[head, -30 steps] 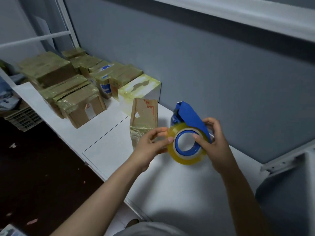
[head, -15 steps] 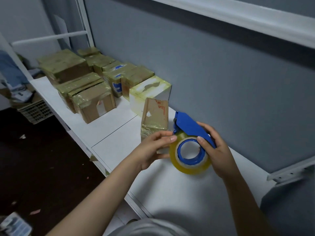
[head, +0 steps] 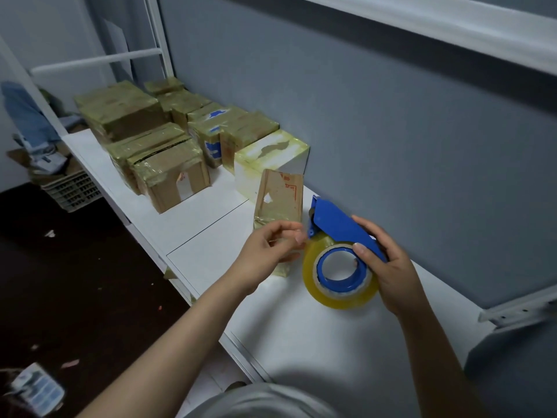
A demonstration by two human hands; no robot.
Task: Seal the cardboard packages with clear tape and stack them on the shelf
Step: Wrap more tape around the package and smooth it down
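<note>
Head view: a long white shelf (head: pixel 316 333) is being looked down on, running along a grey wall (head: pixel 361 116), with a second white shelf board (head: pixel 452 28) being carried overhead. A blue tape dispenser (head: pixel 337 221) is being gripped by the right hand (head: pixel 388 267), whose fingers are being wrapped over its handle, and the yellowish tape roll (head: pixel 340 294) is being held just above the shelf surface. The left hand (head: pixel 265 251) is being held at the roll's left edge with its fingers curled and the tips drawn close together; whether a tape end is being pinched cannot be told. Just behind that hand a small cardboard package (head: pixel 280 197) is being stood upright on the shelf, its lower part wrapped in tape. Farther along, a white box (head: pixel 271 164) is being kept against the wall, and beyond it a cluster of taped packages (head: pixel 168 173) is being stored. At the far end the shelf is being framed by white metal posts (head: pixel 156 40). To the left a dark floor (head: pixel 75 282) is being littered by small scraps, and a pale plastic crate (head: pixel 72 191) is being kept near the shelf's far end. A metal bracket (head: pixel 518 309) is being shown at the right edge.
</note>
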